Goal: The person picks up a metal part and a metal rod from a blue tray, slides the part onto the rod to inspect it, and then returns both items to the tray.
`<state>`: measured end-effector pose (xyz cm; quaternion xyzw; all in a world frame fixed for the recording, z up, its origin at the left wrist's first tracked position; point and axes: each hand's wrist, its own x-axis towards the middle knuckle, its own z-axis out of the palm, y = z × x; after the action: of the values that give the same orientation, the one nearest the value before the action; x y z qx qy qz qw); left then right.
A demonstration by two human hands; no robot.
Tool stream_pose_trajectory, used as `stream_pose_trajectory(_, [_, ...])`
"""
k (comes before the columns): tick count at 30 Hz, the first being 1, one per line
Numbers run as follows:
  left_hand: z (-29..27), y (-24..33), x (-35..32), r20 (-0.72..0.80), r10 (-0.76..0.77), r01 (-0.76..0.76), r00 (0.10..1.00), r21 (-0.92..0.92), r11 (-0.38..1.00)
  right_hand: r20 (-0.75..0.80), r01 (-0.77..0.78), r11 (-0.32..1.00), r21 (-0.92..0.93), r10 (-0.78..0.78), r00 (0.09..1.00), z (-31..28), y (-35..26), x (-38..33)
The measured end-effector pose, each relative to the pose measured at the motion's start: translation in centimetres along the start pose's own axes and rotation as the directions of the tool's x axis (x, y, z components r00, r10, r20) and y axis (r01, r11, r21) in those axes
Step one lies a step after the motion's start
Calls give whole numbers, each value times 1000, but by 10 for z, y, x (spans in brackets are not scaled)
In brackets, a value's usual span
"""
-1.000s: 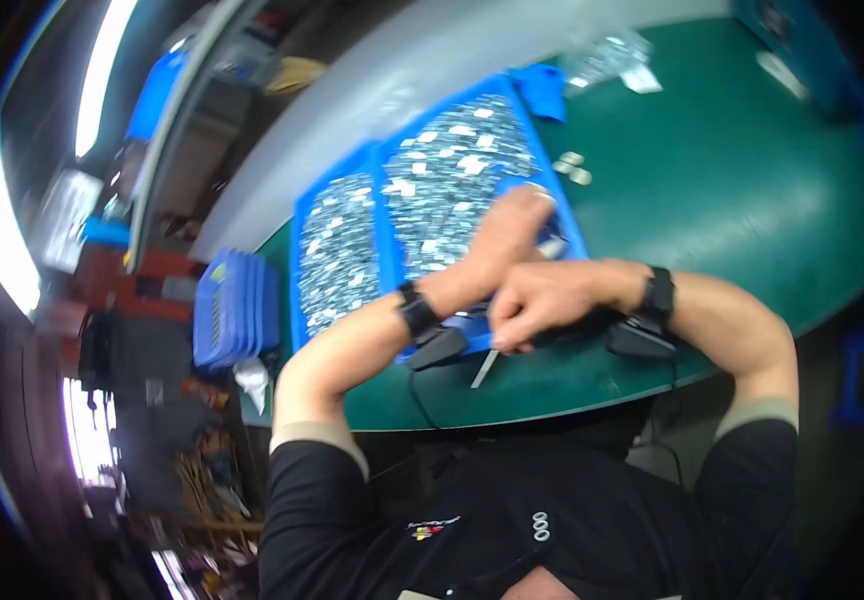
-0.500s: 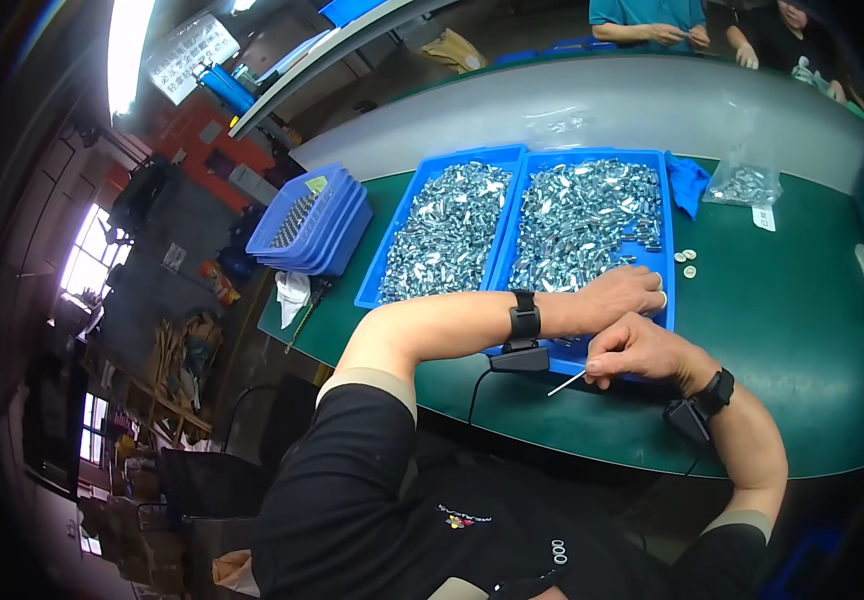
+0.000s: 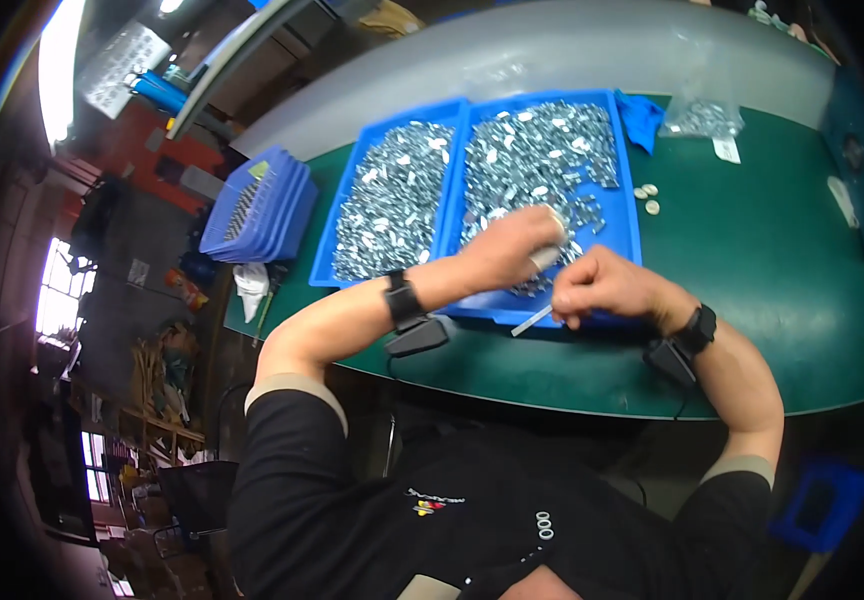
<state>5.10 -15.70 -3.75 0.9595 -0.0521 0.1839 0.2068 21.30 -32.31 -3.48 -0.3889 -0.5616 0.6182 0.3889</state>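
Note:
In the right blue tray (image 3: 632, 225) lie many small shiny metal cylindrical parts (image 3: 542, 140). My left hand (image 3: 514, 246) is above the near part of this tray, smeared by motion. Something pale covers a fingertip or two of it; whether it holds a part cannot be made out. Over the tray's near right corner, my right hand (image 3: 607, 287) is closed on a thin pale rod (image 3: 532, 321), which points down to the left past the tray's near rim. Some loose parts (image 3: 584, 212) lie on the bare blue tray bottom beside my left hand.
A second blue tray (image 3: 324, 262) of similar parts adjoins on the left. Stacked blue baskets (image 3: 287, 215) stand farther left, with a white cloth (image 3: 251, 288) below. Right of the trays are a blue cloth (image 3: 640, 120), a clear bag of parts (image 3: 704, 117) and small pale round pieces (image 3: 652, 207).
My left hand has moved left, away from the right hand and the tray's right side, uncovering loose parts. My right hand still holds the rod. The whole view has shifted.

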Motion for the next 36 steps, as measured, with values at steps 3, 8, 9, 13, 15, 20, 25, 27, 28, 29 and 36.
stream_pose_trajectory(3, [-15,18,-22,-57,-397,375,916,-230,898,-129,41,997,63,-33,991,-2,9,8])
stream_pose_trajectory(8, [-17,39,-52,-70,-524,462,849,-382,800,-351,6,998,61,16,936,1,13,9])
stream_pose_trajectory(9, [-15,38,-60,-74,-541,462,838,-432,774,-376,28,998,54,-5,927,2,13,10])
stream_pose_trajectory(13, [-3,35,-69,-27,-699,384,715,-820,424,-409,15,1000,27,-2,913,5,14,8])
stream_pose_trajectory(15, [-1,38,-70,-84,-686,282,723,-870,404,-418,10,1000,-3,-10,908,6,14,10])
stream_pose_trajectory(20, [-6,40,-72,-158,-628,466,762,-540,701,-485,36,999,-12,-37,874,4,15,11])
stream_pose_trajectory(25, [-17,40,-65,-212,-425,378,880,-228,897,-508,23,997,-70,-56,859,8,18,14])
stream_pose_trajectory(27, [-24,43,-55,-213,-327,307,921,-122,944,-519,28,989,-144,-99,849,8,24,14])
stream_pose_trajectory(28, [-30,46,-50,-142,-249,255,958,29,966,-521,24,990,-141,-94,848,9,23,13])
stream_pose_trajectory(29, [-34,48,-46,-60,-180,188,982,177,966,-515,3,975,-224,-121,848,12,21,13])
stream_pose_trajectory(36, [-29,42,-24,15,-67,62,998,217,974,-490,-92,939,-333,-89,867,15,21,13])
